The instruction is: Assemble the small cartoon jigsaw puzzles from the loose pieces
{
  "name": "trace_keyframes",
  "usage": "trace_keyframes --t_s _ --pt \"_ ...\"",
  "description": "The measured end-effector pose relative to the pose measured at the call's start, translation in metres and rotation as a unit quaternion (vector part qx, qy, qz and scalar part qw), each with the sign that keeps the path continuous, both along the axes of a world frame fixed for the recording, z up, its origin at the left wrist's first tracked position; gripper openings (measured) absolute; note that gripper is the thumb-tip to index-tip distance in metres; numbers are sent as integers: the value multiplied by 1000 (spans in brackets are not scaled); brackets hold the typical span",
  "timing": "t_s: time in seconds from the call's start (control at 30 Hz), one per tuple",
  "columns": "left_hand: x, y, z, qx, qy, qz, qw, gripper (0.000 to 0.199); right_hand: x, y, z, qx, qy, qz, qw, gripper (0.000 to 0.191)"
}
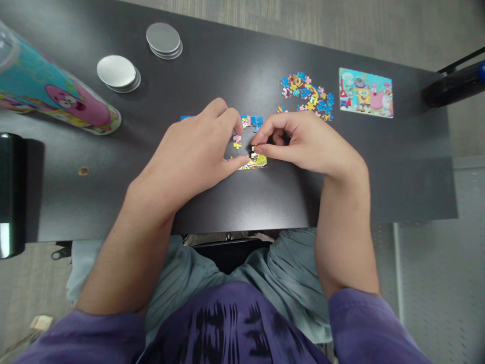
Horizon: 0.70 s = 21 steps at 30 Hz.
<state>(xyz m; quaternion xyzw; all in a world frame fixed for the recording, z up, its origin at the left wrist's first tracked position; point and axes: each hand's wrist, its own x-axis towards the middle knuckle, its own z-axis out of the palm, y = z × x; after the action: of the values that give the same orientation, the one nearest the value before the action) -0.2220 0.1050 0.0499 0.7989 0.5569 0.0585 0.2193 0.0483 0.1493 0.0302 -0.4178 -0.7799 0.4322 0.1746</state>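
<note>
A partly assembled jigsaw puzzle [259, 162] lies on the dark table, with blue pieces along its far edge and yellow ones at its near right corner. My left hand [197, 144] rests over its left side, hiding much of it; the thumb and fingers are spread, with the thumb at the near edge. Between the thumb and fingertips of my right hand [299, 139] is a small, dark and light puzzle piece [253, 149], pinched just above the near right part. A pink and yellow cluster [237, 142] sits in the gap between the hands.
Loose puzzle pieces [308, 96] are heaped beyond my right hand, beside a cartoon picture card [367, 94]. Silvery discs stand in two stacks, a far stack [162, 38] and a nearer stack [115, 71]. A large cartoon-printed cylinder [76, 103] and black object [11, 197] occupy the left.
</note>
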Motion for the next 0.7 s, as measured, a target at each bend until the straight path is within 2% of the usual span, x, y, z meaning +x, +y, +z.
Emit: trace_keyframes --t_s 0.17,0.33,0.53,0.7 --pt "1 2 1 1 21 -7 1000 41 1 3 -3 23 -17 6 1000 10" --pt "-2 3 -2 2 -2 -8 1000 40 1 4 -6 74 -11 23 997 14" --pt "1 0 6 5 41 -17 999 39 -6 -1 0 47 -34 -29 998 9" --pt "-3 2 -2 23 11 -8 1000 35 0 1 -3 62 -9 -52 997 18"
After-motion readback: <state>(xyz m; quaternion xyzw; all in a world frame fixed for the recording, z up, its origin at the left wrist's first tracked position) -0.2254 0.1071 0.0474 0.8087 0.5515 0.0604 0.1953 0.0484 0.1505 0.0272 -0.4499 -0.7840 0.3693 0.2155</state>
